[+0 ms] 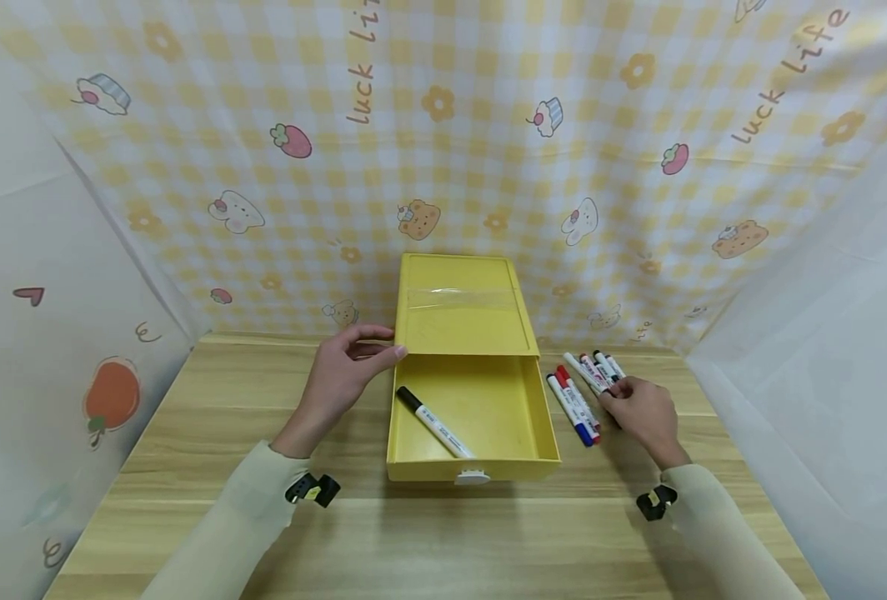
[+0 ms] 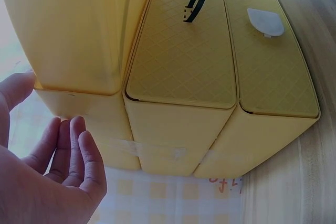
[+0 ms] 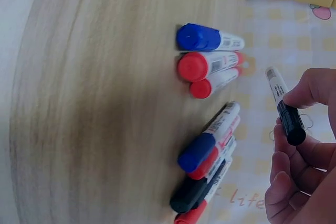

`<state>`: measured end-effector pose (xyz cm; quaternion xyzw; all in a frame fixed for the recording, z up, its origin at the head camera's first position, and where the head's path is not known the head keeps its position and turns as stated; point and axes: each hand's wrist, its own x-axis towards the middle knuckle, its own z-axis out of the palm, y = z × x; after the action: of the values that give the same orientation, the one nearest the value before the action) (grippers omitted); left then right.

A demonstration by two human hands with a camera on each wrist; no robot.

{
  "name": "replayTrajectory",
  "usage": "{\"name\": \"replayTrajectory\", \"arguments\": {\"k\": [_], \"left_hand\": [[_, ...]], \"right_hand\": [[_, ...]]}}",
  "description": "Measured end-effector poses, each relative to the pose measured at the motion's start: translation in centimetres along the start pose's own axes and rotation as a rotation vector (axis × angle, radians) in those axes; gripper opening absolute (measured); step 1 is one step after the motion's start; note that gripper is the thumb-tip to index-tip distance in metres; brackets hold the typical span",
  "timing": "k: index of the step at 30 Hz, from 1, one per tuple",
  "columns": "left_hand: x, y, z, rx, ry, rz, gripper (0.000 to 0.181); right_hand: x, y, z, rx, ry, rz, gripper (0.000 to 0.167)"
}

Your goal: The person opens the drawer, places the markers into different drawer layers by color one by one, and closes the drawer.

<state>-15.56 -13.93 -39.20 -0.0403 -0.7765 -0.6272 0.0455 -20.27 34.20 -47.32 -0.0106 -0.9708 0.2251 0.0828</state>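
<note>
A yellow drawer cabinet [image 1: 458,321] stands mid-table with its top drawer [image 1: 499,412] pulled out. In that drawer lies a white marker with a black cap [image 1: 438,425]. My left hand [image 1: 331,371] rests at the cabinet's upper left edge. In the left wrist view its thumb touches the corner by the drawer, and the other fingers are loosely bent near the side wall. My right hand [image 1: 646,414] pinches a black-capped white marker [image 3: 290,121] between thumb and fingers, above the table. Near it lies a group of blue-, red- and black-capped markers [image 3: 202,153].
Beside the cabinet's right wall lie a blue-capped marker [image 1: 569,408] and two red ones. Lower drawers show a black loop handle [image 2: 197,4] and a white pull [image 2: 266,23]. A checked yellow cloth [image 1: 443,158] hangs right behind the cabinet.
</note>
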Motion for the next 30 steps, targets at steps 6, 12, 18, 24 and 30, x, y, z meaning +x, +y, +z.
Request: {"name": "replayTrajectory", "arguments": {"k": [6,12,18,24,30], "left_hand": [[0.0,0.0,0.0,0.000,0.000,-0.001,0.045],[0.0,0.1,0.0,-0.004,0.000,-0.001,0.044],[0.0,0.1,0.0,-0.001,-0.001,-0.001,0.045],[0.0,0.1,0.1,-0.003,-0.002,-0.002,0.045],[0.1,0.0,0.2,0.005,0.004,0.003,0.045]], "right_hand": [[-0.1,-0.8,-0.3,-0.005,0.028,-0.042,0.021],[-0.3,-1.6,-0.6,-0.005,0.033,-0.072,0.017],[-0.3,-2.4,-0.8,0.011,0.067,-0.101,0.013],[-0.5,-3.1,-1.1,0.032,0.119,-0.132,0.011],[-0.8,-4.1,-1.9,0.052,0.150,-0.156,0.011]]}}
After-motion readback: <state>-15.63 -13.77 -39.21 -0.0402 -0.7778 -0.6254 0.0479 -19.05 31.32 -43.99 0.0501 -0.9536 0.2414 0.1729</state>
